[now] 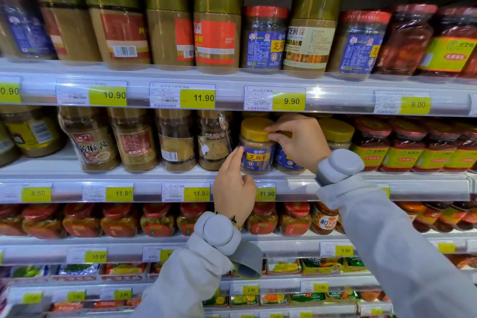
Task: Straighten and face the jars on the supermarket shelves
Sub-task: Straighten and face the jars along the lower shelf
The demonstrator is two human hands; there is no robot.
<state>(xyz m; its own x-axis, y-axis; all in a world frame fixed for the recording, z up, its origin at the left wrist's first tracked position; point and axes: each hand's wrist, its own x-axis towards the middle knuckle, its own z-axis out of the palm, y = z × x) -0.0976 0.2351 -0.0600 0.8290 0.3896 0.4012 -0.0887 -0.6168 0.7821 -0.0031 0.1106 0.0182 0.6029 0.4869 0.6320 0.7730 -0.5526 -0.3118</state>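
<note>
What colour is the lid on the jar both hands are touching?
Yellow. The lid tops the blue-labelled sesame paste jar, clearest in the head view.

Yellow price tags ran along the shelf rails, reading 10.90, 11.90, 9.90 and 8.00 on the upper rail. Near the bottom, flat packets (green, yellow and orange, too blurred to read) lay in rows, with smaller tags below them.

You're in a supermarket: shelves stacked with jars, yellow price tags along every edge.
</note>
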